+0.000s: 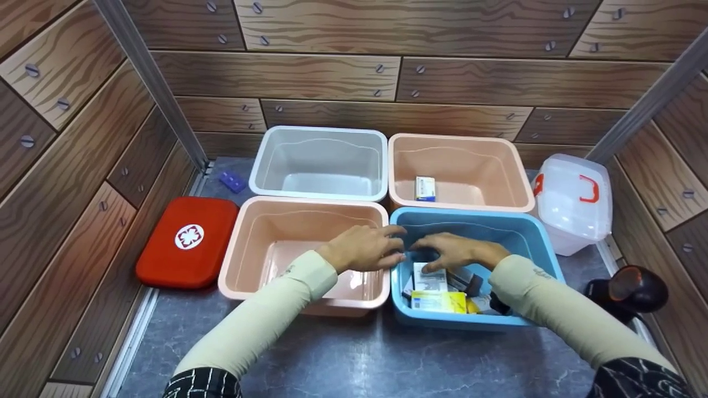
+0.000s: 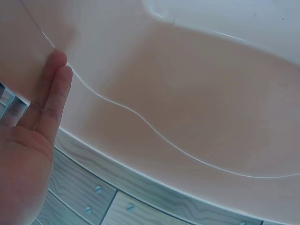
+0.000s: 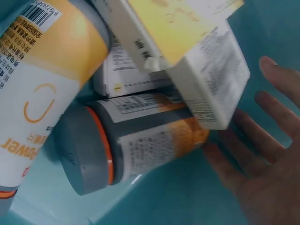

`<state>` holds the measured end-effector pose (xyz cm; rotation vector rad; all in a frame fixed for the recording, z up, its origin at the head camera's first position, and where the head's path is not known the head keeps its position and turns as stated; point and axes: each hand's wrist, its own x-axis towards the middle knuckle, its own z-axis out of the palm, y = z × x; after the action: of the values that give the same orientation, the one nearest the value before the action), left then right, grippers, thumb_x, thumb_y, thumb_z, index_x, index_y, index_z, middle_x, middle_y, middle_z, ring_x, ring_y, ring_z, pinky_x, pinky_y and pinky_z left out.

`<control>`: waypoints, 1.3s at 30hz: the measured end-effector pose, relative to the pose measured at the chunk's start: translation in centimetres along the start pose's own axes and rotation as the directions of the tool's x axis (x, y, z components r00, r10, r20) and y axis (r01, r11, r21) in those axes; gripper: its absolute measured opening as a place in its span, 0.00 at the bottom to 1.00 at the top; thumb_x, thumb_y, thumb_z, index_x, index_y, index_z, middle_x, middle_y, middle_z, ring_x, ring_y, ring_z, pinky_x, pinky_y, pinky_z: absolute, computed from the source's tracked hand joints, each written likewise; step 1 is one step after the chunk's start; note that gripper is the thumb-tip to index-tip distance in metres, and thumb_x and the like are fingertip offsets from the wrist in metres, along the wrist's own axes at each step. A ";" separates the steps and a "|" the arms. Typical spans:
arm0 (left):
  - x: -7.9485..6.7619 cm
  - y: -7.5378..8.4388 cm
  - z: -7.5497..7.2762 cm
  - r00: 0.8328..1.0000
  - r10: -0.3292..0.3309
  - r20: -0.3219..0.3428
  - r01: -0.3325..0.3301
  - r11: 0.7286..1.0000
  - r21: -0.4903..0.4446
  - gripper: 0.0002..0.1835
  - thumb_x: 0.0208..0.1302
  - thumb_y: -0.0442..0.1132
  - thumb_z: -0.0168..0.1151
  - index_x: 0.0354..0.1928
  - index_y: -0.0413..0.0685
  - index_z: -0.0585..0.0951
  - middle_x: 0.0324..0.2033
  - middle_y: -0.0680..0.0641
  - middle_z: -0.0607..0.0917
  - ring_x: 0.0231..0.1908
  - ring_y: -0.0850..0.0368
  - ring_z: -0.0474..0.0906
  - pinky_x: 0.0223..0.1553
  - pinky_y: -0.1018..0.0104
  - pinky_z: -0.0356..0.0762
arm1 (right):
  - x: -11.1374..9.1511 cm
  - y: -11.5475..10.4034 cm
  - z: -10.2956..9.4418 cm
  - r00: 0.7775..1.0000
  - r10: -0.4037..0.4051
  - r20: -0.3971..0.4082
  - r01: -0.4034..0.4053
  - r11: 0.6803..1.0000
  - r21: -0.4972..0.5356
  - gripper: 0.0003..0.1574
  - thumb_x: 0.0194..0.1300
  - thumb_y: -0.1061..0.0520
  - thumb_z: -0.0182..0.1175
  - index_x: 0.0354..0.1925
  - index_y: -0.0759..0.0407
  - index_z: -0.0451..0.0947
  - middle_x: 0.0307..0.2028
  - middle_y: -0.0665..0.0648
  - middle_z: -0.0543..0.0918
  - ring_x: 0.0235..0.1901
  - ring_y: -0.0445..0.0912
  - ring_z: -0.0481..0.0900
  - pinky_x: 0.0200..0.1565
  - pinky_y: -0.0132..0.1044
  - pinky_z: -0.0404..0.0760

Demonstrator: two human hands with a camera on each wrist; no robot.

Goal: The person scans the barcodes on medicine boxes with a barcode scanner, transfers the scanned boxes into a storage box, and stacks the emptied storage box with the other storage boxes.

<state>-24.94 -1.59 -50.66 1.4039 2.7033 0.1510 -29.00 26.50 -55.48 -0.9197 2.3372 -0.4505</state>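
My right hand (image 1: 453,250) reaches into the blue tub (image 1: 470,321) with its fingers spread and nothing in them. Under and beside it lie a white medicine box (image 1: 430,279) and a yellow-and-white box (image 1: 440,302). In the right wrist view, the fingers are right beside a white carton (image 3: 218,75) and the base of a grey-capped bottle (image 3: 145,136) on its side; a larger orange-and-white bottle (image 3: 47,79) lies to the left. My left hand (image 1: 365,249) hovers over the right rim of the near peach tub (image 1: 304,302), fingers extended, holding nothing.
Behind stand a grey tub (image 1: 381,166) and another peach tub (image 1: 459,141) with a small box (image 1: 425,188) inside. A red first-aid case (image 1: 185,262) and a purple item (image 1: 232,181) lie left. A clear lidded box (image 1: 572,204) and a black device (image 1: 636,290) stand right. Wood-patterned walls surround everything.
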 end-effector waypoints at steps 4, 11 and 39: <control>0.1 0.0 0.1 1.000 0.006 0.001 -0.006 1.000 0.003 0.24 0.87 0.59 0.46 0.62 0.55 0.86 0.77 0.46 0.76 0.45 0.50 0.89 0.48 0.56 0.90 | 0.3 0.2 0.6 0.994 0.070 0.080 -0.071 0.997 0.010 0.43 0.75 0.43 0.69 0.79 0.59 0.70 0.75 0.67 0.76 0.74 0.66 0.74 0.74 0.66 0.72; 0.1 0.1 0.1 1.000 0.015 -0.018 -0.015 1.000 0.026 0.24 0.87 0.59 0.45 0.61 0.55 0.86 0.76 0.47 0.77 0.44 0.51 0.90 0.46 0.57 0.91 | 0.4 0.0 0.6 0.993 0.067 0.100 -0.065 0.998 -0.017 0.36 0.77 0.45 0.69 0.74 0.60 0.77 0.65 0.62 0.86 0.62 0.57 0.85 0.65 0.58 0.83; 0.0 0.2 0.0 1.000 0.011 -0.020 -0.011 1.000 0.006 0.24 0.87 0.58 0.47 0.61 0.54 0.86 0.76 0.45 0.77 0.50 0.48 0.90 0.53 0.54 0.89 | -9.9 -5.5 -6.8 0.862 -0.049 -0.504 0.126 0.985 0.121 0.23 0.73 0.54 0.74 0.63 0.52 0.85 0.57 0.51 0.88 0.54 0.42 0.80 0.53 0.36 0.84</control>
<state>-24.82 -1.51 -50.60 1.4263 2.7142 0.1592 -24.61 30.22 -43.66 -0.9203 2.6753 -0.9936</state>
